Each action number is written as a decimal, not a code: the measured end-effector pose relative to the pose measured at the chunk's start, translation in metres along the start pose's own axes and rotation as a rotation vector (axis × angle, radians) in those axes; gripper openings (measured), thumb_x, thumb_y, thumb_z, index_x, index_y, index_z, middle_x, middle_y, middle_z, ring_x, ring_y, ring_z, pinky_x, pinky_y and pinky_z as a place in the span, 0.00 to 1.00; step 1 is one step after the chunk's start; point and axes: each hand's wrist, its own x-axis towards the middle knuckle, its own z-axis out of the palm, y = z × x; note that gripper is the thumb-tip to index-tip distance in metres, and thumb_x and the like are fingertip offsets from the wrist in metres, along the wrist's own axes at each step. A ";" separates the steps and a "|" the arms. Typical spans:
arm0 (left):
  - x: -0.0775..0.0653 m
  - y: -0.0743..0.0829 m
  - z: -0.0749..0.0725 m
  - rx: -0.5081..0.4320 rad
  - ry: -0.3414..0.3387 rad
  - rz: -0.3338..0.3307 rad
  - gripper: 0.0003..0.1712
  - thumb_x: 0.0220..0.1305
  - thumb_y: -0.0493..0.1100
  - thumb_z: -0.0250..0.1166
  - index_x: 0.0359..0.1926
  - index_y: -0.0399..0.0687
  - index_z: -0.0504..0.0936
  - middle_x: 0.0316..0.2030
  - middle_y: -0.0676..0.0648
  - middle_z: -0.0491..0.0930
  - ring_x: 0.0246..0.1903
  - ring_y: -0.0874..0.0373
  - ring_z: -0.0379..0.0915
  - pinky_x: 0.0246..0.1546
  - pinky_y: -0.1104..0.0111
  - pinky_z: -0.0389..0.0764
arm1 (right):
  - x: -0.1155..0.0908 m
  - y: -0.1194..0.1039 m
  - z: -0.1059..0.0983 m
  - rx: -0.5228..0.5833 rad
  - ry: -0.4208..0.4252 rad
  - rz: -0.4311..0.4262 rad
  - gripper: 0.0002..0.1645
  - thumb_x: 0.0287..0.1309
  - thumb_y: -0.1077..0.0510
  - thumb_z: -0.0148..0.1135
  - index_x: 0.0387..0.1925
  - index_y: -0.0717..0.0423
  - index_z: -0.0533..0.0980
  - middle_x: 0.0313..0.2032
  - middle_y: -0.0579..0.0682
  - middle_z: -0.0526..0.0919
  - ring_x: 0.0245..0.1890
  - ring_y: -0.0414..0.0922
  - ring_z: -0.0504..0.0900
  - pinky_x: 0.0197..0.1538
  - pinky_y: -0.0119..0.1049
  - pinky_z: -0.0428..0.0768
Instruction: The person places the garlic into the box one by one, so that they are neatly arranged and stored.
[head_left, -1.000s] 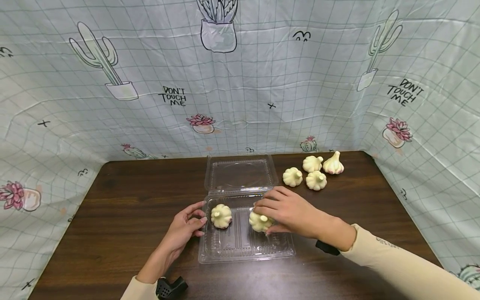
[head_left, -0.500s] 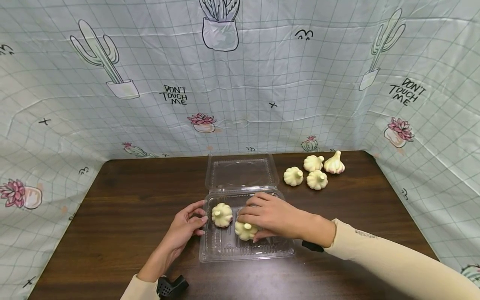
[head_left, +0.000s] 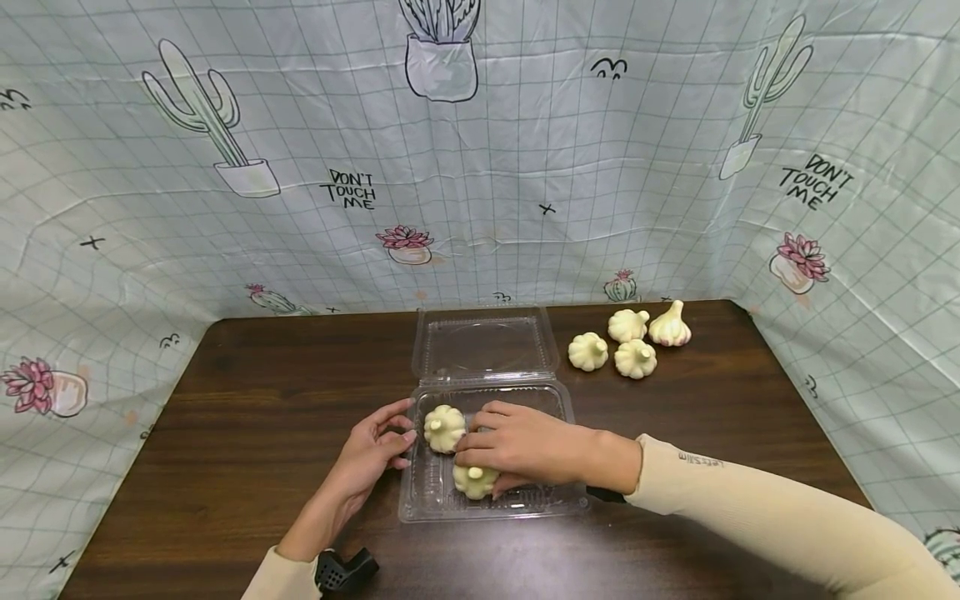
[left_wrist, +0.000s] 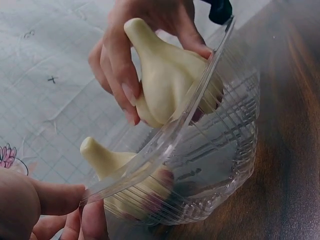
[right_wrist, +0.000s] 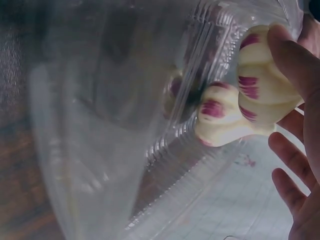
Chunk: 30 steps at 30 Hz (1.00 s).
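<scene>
In the head view, a clear container (head_left: 438, 497) stands on the dark wooden surface (head_left: 300, 375), its lid (head_left: 483, 346) folded open behind it; the left hand (head_left: 370, 450) is at the container's left edge, its fingers bent about the rim, while the right hand (head_left: 521, 446) grips a garlic bulb (head_left: 474, 482) within the tray, toward the front. One seated bulb (head_left: 445, 430) lies in the tray's left part, just behind the gripped one; four loose bulbs (head_left: 636, 359) lie in a group outside, beyond the container's right rear corner. By the look of it, the filling is at an early point – one bulb in and let go, a second at the tray but not yet released, four left outside and the lid not closed.

In the left wrist view, the left thumb and a finger pinch the rim; the right hand's fingers and thumb clasp the gripped bulb from both sides, its stem uppermost; whether its base meets the tray floor cannot be told through the ribbed wall.

In the right wrist view, the thumb presses on the gripped bulb's pale side – purple streaks show near its base; the seated bulb appears just beside it, though contact between them is unclear, and the container's nearer part is blurred.
</scene>
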 end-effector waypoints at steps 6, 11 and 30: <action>-0.001 0.000 0.000 -0.004 0.009 -0.010 0.32 0.76 0.29 0.60 0.77 0.35 0.66 0.49 0.45 0.73 0.37 0.62 0.74 0.33 0.73 0.82 | 0.004 0.000 -0.003 -0.010 -0.023 -0.018 0.39 0.57 0.31 0.68 0.64 0.45 0.80 0.60 0.40 0.84 0.61 0.44 0.78 0.68 0.38 0.73; -0.001 0.000 0.000 -0.018 0.011 -0.008 0.32 0.76 0.29 0.60 0.77 0.34 0.66 0.49 0.45 0.73 0.36 0.63 0.74 0.33 0.73 0.82 | 0.011 -0.001 -0.006 -0.026 -0.025 -0.043 0.39 0.56 0.30 0.69 0.64 0.44 0.80 0.60 0.38 0.83 0.61 0.42 0.77 0.68 0.36 0.73; -0.001 0.001 0.000 -0.025 0.012 -0.010 0.32 0.76 0.29 0.60 0.77 0.34 0.66 0.49 0.45 0.73 0.34 0.63 0.73 0.32 0.74 0.81 | 0.037 -0.007 0.003 -0.108 -0.154 -0.090 0.37 0.60 0.29 0.66 0.65 0.40 0.78 0.62 0.34 0.81 0.60 0.38 0.75 0.67 0.33 0.70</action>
